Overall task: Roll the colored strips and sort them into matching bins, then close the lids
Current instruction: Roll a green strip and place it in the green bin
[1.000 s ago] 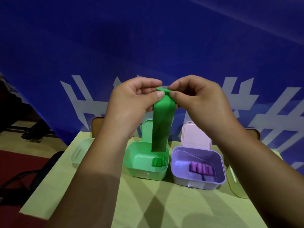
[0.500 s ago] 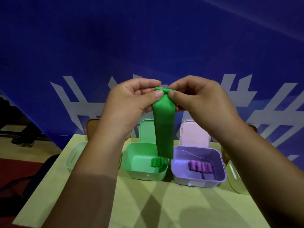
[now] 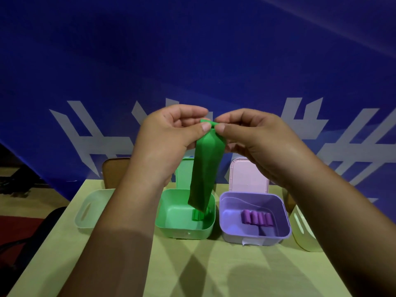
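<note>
A green strip (image 3: pixel 205 170) hangs down in the air above the bins, its top end curled into a small roll. My left hand (image 3: pixel 169 140) and my right hand (image 3: pixel 257 142) both pinch that rolled top between thumb and fingers. Below stands the green bin (image 3: pixel 167 221), lid (image 3: pixel 183 174) up, with green rolls (image 3: pixel 198 216) inside, partly hidden by the strip's lower end. Right of it the purple bin (image 3: pixel 285 221) holds several purple rolls (image 3: pixel 257 217), its pink lid (image 3: pixel 246 179) upright behind.
A pale bin (image 3: pixel 90 211) sits at the table's left, a yellow bin (image 3: pixel 304 232) at the right, half hidden by my right forearm. A brown lid (image 3: pixel 113 170) rises behind the left bin. A blue banner hangs close behind the yellow-green table (image 3: pixel 214 271).
The top of the green strip has been rolled a little further and its hanging part is slightly shorter. Both hands stay at about the same height.
</note>
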Available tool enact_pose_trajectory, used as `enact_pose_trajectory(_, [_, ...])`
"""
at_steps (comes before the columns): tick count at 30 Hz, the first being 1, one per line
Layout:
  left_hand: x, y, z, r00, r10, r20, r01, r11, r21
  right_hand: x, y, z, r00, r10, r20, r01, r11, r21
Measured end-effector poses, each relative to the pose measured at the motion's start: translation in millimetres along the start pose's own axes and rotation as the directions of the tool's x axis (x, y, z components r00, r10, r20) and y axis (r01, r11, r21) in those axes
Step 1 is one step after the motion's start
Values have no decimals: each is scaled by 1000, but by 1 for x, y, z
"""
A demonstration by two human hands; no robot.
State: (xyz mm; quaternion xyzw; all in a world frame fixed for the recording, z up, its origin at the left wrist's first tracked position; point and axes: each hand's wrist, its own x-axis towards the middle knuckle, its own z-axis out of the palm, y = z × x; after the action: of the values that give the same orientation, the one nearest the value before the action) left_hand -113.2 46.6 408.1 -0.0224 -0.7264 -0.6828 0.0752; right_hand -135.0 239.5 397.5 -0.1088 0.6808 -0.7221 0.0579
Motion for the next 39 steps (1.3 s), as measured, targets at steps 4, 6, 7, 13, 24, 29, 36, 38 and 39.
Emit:
enact_pose_trajectory(4, [3, -2, 1, 1000, -12, 23, 12, 1000, -20, 1, 1, -3, 999, -26, -30, 22, 991, -133])
enact_pose_trajectory(6, [5, -3, 1, 999, -27, 27, 29, 998, -51, 4, 1, -3, 998, -38, -49, 30, 988, -150])
enact_pose_trajectory(7, [6, -3, 1, 999, -37, 28, 38, 997, -70, 6, 2, -2, 998, -40, -55, 32, 990, -141])
enact_pose_trajectory(13, [9, -5, 5, 994, -111, 7, 111, 984, -141, 18, 8, 3, 997, -36, -66, 28, 994, -108])
enact_pose_trajectory(24, [18, -10, 5, 997, -63, -40, 62, 998, -22, 29, 9, -8, 984, 142, 104, -145, 989, 25])
enact_pose_trajectory(29, [23, -14, 5, 992, -118, -33, 116, 990, -80, 34, 9, -3, 1000, 23, 9, -22, 997, -72])
enact_pose_trajectory(36, [23, -16, 6, 990, -138, -18, 135, 986, -97, 41, 15, 1, 999, -26, -21, 26, 1000, -12])
enact_pose_trajectory(38, [23, -15, 7, 993, -119, -13, 118, 989, -87, 42, 14, 1, 999, -46, -26, 46, 999, -21])
enact_pose_trajectory(39, [23, -15, 7, 994, -109, -17, 107, 991, -79, 41, 14, 1, 998, -53, -22, 52, 998, -20])
